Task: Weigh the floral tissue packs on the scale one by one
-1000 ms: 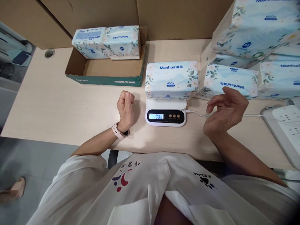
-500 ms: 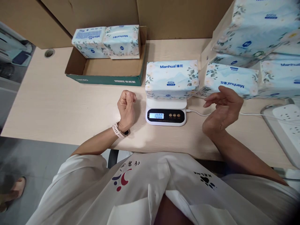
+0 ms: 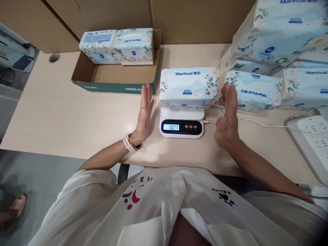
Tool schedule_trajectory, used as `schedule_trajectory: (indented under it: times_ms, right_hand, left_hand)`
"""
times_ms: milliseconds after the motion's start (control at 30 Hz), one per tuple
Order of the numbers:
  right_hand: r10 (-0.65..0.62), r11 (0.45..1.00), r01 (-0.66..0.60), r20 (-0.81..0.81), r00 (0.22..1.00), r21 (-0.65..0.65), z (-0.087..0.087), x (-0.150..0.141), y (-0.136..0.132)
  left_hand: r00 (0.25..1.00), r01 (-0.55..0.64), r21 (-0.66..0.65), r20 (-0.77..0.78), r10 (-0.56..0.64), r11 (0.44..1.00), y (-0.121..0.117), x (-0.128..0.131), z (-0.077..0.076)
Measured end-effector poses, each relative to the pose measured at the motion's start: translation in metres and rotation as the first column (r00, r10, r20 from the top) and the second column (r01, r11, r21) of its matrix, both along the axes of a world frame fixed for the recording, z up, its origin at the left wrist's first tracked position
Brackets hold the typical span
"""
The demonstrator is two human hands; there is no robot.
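A pale blue flowered tissue pack (image 3: 188, 87) lies on a small white digital scale (image 3: 181, 123) at the middle of the table; the display is lit. My left hand (image 3: 144, 116) stands flat and open just left of the pack, with a small gap between them. My right hand (image 3: 227, 114) is open on the other side, fingers upright at the pack's right end, touching it or nearly so. A pink watch is on my left wrist.
A shallow green-edged cardboard tray (image 3: 115, 77) at the back left holds two tissue packs (image 3: 118, 46). More packs (image 3: 279, 65) are stacked at the right. A white cable (image 3: 263, 123) runs from the scale to a power strip (image 3: 314, 136). Cardboard walls stand behind.
My left hand has gone from a fist to a flat open palm and moved toward the pack. My right hand has swung in to the pack's right end. The scale reading changed.
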State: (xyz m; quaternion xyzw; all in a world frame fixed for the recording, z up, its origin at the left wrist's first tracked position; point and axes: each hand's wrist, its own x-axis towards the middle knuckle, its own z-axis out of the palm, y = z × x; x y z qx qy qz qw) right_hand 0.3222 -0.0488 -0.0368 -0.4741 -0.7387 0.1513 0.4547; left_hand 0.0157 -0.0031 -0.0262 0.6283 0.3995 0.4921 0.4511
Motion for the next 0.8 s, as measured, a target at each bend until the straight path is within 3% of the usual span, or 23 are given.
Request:
schedule_trajectory:
  times_ms: [133,367,800]
  right_hand:
    - [0.091,0.996,-0.091,0.06,0.994,-0.003,-0.0017,-0.0009,0.0006]
    - [0.143,0.987,-0.137,0.064,0.988,-0.09,-0.0025,-0.0023,-0.0012]
    - [0.108,0.987,-0.098,0.077,0.991,-0.125,-0.0053,-0.0015,-0.0006]
  left_hand:
    - [0.998,0.066,-0.018,0.018,-0.065,0.998,-0.0001,0.0027,-0.0053]
    - [0.953,0.229,-0.034,0.21,-0.217,0.973,-0.0022,0.006,-0.006]
    - [0.955,0.238,-0.04,0.193,-0.226,0.97,-0.0023,0.0068,-0.0045]
